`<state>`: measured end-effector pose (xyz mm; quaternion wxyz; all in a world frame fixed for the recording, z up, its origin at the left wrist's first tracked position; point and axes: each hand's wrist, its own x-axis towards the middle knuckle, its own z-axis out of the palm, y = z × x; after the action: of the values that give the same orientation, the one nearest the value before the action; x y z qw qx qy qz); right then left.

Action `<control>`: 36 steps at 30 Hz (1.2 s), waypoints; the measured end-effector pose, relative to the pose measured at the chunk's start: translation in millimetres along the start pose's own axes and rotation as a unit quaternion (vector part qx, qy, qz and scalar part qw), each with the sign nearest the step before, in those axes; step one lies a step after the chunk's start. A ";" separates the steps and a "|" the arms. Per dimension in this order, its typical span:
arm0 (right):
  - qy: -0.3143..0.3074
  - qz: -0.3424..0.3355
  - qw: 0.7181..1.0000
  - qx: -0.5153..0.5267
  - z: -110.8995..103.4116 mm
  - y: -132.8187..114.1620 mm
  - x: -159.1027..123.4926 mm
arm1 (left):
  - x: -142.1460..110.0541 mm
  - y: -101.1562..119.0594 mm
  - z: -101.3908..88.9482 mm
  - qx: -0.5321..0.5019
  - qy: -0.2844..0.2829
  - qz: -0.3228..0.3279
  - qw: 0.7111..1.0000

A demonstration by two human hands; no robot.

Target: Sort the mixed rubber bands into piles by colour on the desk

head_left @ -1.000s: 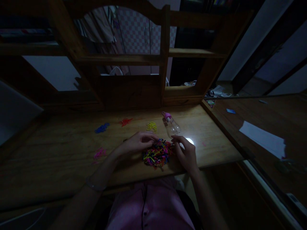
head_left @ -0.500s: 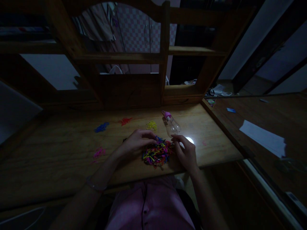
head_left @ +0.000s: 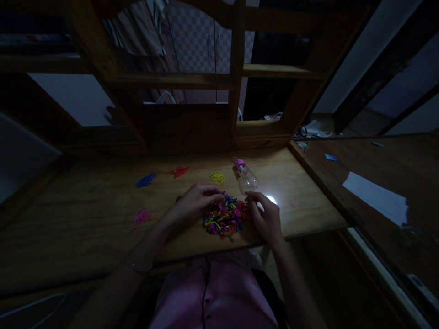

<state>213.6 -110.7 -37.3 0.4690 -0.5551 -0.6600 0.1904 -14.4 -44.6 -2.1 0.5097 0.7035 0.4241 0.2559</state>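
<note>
A heap of small, thin, mixed-colour pieces like rubber bands (head_left: pixel 225 218) lies on the wooden desk near its front edge. Over the heap's upper left side is my left hand (head_left: pixel 200 199), thumb and forefinger drawn together by a blue piece; whether they hold it is unclear. My right hand (head_left: pixel 266 215) rests at the right edge of the heap with curled fingers and its fingertips close together; anything between them is too small to make out. Beyond the hands lie small sorted piles: yellow (head_left: pixel 217 178), red (head_left: pixel 179 172), blue (head_left: pixel 146 179) and pink (head_left: pixel 141 216).
Behind my right hand, a clear bulb-shaped bottle with a pink cap (head_left: pixel 248 177) lies on its side. A wooden shelf unit (head_left: pixel 185 130) closes off the back of the desk. White papers (head_left: pixel 375 197) and a blue card (head_left: pixel 330 157) lie on the surface at right.
My left hand has lifted slightly away from the heap, its fingertips shifting up a little. The right hand stays nearly where it was.
</note>
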 end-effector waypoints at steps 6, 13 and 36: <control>-0.001 -0.001 1.000 -0.001 -0.4 -0.9 0.1 | 2.3 -1.9 -5.3 0.048 -0.039 0.053 0.997; -0.001 0.000 1.000 -0.003 -0.4 -1.1 0.1 | 2.5 1.6 -6.1 0.139 -0.025 0.132 0.981; -0.002 -0.005 1.000 -0.010 -0.3 1.1 -0.3 | -68.0 -76.0 -198.3 0.434 0.261 -0.110 0.855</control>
<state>214.5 -110.7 -38.2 0.4629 -0.5565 -0.6654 0.1823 -231.7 5.5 1.2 0.0481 0.7090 0.6845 0.1625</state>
